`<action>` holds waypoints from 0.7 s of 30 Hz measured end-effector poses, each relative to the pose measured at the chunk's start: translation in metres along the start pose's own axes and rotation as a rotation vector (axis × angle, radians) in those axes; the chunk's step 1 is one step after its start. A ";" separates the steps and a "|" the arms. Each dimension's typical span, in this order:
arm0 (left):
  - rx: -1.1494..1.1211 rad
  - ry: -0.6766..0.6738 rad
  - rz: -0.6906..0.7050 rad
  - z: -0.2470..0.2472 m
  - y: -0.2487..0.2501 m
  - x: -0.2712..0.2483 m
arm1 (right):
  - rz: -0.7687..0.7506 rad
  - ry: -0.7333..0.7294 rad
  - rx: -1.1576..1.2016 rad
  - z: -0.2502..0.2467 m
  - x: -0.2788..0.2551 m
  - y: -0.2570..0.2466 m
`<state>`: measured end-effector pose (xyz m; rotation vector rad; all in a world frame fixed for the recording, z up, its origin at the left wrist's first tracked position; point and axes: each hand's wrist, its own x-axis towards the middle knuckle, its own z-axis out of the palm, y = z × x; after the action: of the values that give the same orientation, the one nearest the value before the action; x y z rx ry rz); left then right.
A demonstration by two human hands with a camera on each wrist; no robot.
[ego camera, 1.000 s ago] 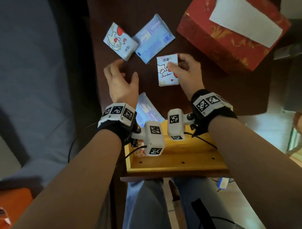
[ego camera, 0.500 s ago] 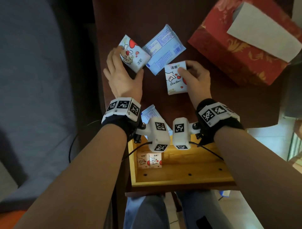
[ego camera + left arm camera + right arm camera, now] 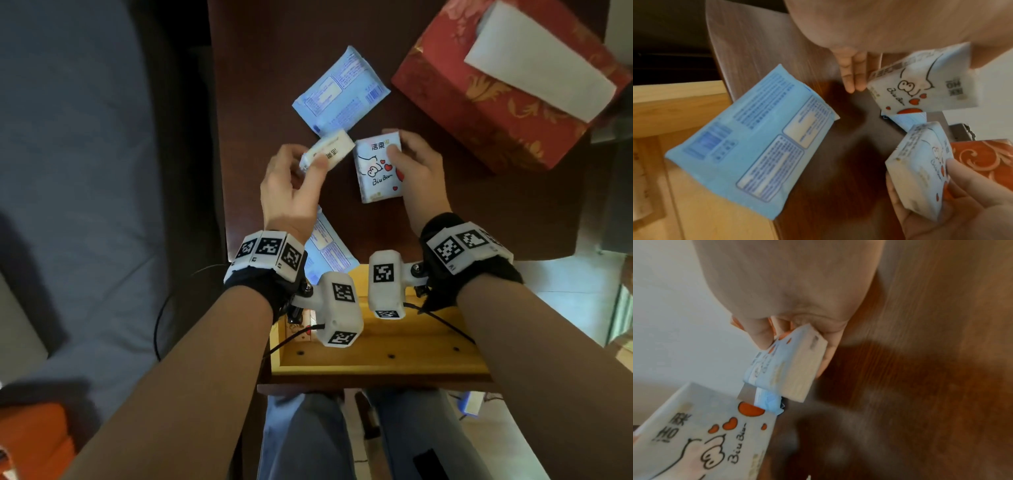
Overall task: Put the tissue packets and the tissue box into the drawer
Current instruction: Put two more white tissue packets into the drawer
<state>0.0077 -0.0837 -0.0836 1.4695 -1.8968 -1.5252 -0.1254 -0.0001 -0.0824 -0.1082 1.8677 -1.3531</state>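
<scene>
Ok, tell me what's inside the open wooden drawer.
At the back left corner of the wooden drawer, part of a white packet with red print shows. The wrist cameras cover the rest of the back; the visible floor is bare wood.

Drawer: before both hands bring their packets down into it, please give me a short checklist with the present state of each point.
1. Left hand holds a white packet between thumb and fingers: ok.
2. Right hand grips its own white packet: ok.
3. Both packets are lifted off the table: ok.
4. Drawer is open below the wrists: ok.
5. Free floor in the drawer: ok on the right side; the left corner holds something, partly hidden.
6. Blue packet overhangs the drawer's far edge and may be knocked: not ok.
</scene>
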 end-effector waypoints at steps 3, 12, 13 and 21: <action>-0.076 -0.064 -0.077 0.007 0.007 -0.012 | -0.015 -0.032 0.039 -0.007 -0.013 0.002; -0.141 -0.205 -0.306 0.037 0.014 -0.063 | 0.048 -0.064 0.049 -0.049 -0.049 0.020; -0.137 -0.231 -0.301 0.039 0.013 -0.069 | 0.053 -0.064 0.042 -0.054 -0.053 0.023; 0.002 -0.317 -0.301 0.047 -0.001 -0.119 | 0.092 -0.066 0.039 -0.079 -0.096 0.042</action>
<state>0.0246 0.0413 -0.0619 1.6560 -1.9048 -1.9966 -0.0969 0.1255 -0.0569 -0.0457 1.7694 -1.3073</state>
